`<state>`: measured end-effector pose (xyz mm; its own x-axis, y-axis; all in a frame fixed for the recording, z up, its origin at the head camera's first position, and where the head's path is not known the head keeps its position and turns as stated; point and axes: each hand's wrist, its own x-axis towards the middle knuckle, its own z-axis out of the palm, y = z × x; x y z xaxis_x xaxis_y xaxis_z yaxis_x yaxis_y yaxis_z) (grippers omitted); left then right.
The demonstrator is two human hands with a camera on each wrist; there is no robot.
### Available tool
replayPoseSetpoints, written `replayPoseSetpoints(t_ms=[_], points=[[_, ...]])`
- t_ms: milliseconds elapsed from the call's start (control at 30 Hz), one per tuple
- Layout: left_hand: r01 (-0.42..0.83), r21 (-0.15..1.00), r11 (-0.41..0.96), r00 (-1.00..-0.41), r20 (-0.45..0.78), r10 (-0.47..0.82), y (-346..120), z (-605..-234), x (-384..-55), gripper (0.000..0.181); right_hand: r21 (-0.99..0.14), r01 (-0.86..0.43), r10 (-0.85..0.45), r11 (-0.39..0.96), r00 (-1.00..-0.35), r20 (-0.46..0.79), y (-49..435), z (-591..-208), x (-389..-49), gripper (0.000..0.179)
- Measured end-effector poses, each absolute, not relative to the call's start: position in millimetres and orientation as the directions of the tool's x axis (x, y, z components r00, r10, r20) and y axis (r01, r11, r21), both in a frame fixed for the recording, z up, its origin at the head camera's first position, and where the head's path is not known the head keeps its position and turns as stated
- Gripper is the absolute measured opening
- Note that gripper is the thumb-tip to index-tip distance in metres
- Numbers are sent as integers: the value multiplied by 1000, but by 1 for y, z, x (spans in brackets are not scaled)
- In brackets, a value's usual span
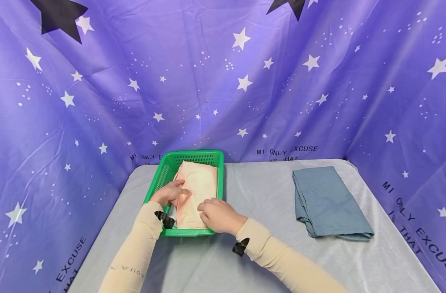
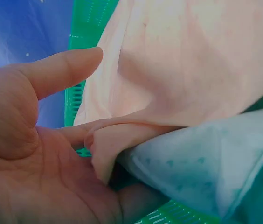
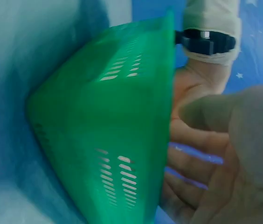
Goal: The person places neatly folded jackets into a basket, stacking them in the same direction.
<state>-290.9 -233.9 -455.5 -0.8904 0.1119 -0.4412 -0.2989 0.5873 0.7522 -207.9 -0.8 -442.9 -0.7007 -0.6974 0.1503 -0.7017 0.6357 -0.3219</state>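
A folded pale pink cloth (image 1: pixel 197 183) lies in a green plastic basket (image 1: pixel 220 175). Over the basket's left side, my left hand (image 1: pixel 169 193) touches the cloth's left edge. Its thumb stands apart, and its fingers reach partly beneath a pink fold in the left wrist view. Under that fold shows a white cloth with green marks (image 2: pixel 187 163). My right hand (image 1: pixel 220 215) is over the basket's near right rim, fingertips at the pink cloth. In the right wrist view its fingers look loosely extended beside the basket wall (image 3: pixel 85 116), and their tips are partly hidden.
A folded grey-blue cloth (image 1: pixel 329 203) lies on the right of the table, which has a pale grey cover (image 1: pixel 259 191). Purple star-printed curtains (image 1: pixel 201 81) enclose the back and both sides, and the basket stands near the back one.
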Motion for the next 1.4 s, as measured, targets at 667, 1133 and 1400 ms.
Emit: replayPoseSetpoints(t_ms=[667, 1133, 1400], points=[[-95, 503, 859, -968, -248, 38, -222, -409, -268, 72, -759, -487, -540, 432, -814, 215, 74, -437, -217, 26], [279, 860, 427, -956, 289, 42, -112, -404, -226, 35, -938, -338, -116, 71, -937, 329, 216, -450, -226, 24], [240, 968, 72, -970, 237, 49, -15, -447, -220, 23, -921, -301, 115, -247, -953, 280, 281, -456, -214, 15]])
